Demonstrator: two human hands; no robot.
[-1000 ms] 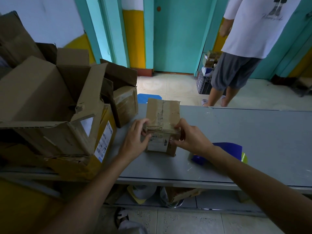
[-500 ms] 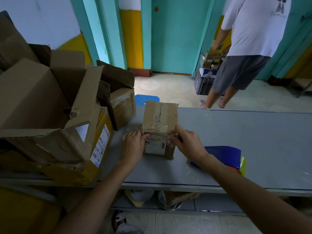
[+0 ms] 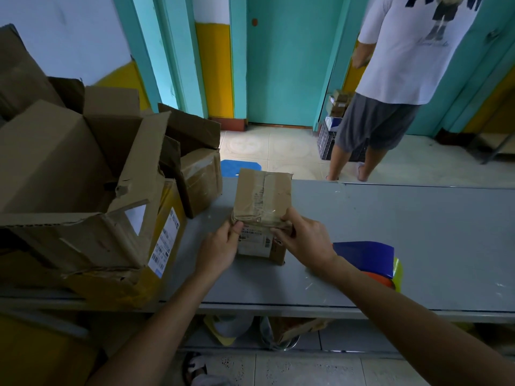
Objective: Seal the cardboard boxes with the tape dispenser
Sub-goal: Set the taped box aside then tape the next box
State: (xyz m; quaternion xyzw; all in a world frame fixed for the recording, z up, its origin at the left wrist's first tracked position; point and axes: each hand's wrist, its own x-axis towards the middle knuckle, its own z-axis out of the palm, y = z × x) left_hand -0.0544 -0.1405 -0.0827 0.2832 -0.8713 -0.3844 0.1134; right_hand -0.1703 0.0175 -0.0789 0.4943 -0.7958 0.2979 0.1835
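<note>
A small taped cardboard box [image 3: 262,196] with a white shipping label on its near face stands on the grey table [image 3: 404,240]. My left hand [image 3: 220,247] grips its near left edge, thumb on the top corner. My right hand [image 3: 303,238] grips the near right edge, fingers curled over the top. The tape dispenser [image 3: 370,260], blue with orange and yellow parts, lies on the table just right of my right wrist, partly hidden by my forearm.
A pile of large open cardboard boxes [image 3: 83,190] fills the table's left side, with a smaller sealed box [image 3: 200,179] behind. A person in a white shirt [image 3: 390,87] stands beyond the table by a black crate [image 3: 327,140]. More items sit under the table.
Both hands have shifted slightly along the box's near top edge while still gripping it. The person behind has stepped a little. The camera has drifted slightly.
</note>
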